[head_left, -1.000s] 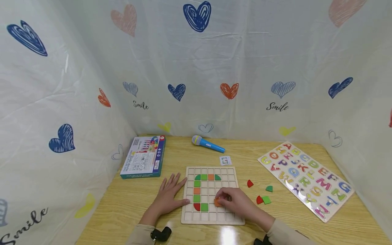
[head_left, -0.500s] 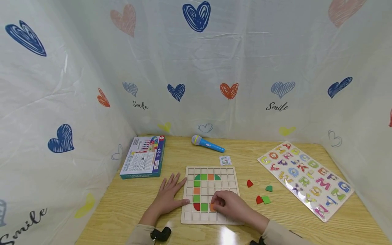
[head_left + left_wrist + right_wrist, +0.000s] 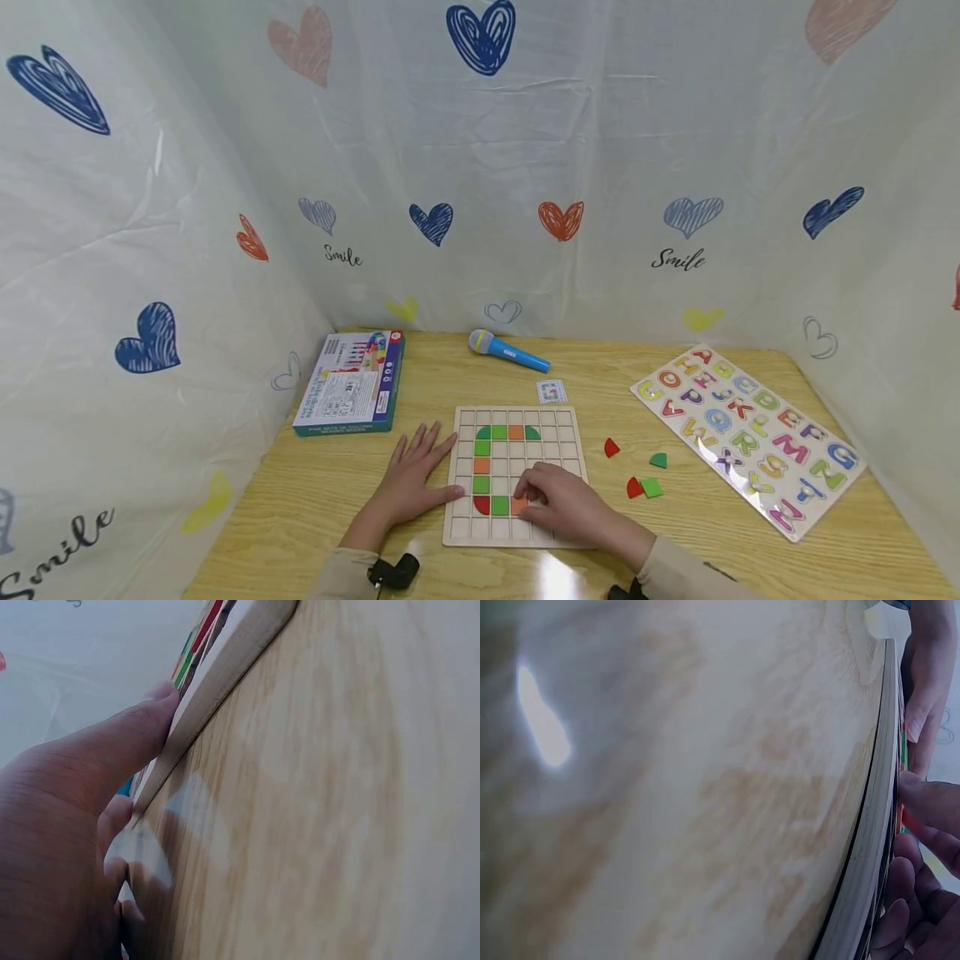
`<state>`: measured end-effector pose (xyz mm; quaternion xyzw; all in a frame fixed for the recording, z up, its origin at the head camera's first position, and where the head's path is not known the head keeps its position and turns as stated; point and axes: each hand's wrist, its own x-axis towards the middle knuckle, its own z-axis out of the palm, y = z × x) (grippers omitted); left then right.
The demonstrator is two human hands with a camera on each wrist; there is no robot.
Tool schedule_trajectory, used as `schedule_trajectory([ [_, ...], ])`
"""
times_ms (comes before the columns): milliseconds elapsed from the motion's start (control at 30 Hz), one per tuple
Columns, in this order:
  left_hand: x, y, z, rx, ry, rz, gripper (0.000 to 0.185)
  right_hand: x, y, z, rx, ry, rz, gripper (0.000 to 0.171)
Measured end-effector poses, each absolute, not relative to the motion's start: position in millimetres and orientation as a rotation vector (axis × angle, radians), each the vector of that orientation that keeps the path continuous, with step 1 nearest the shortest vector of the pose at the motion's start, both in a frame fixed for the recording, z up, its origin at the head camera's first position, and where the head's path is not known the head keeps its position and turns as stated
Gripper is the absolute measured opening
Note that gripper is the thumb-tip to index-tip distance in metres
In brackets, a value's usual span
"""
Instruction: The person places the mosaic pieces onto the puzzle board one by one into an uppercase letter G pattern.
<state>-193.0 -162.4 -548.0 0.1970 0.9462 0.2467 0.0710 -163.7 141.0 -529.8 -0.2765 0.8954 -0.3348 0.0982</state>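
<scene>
Two hands at the wooden grid board (image 3: 517,533), near edge of the table (image 3: 300,500).
Right hand (image 3: 562,502): fingers curled, pressing an orange square tile (image 3: 518,505) into the board's lower row, beside a green tile (image 3: 500,505). Left hand (image 3: 414,479): fingers straight and spread, flat on the table, thumb touching the board's left edge.
</scene>
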Motion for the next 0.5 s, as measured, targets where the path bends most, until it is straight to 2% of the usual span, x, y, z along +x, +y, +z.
schedule_trajectory([
  [500, -193.0, -162.2, -548.5, 0.600, 2.846, 0.751, 0.088, -162.4, 140.5, -529.5, -0.783, 2.667, -0.979, 0.012],
])
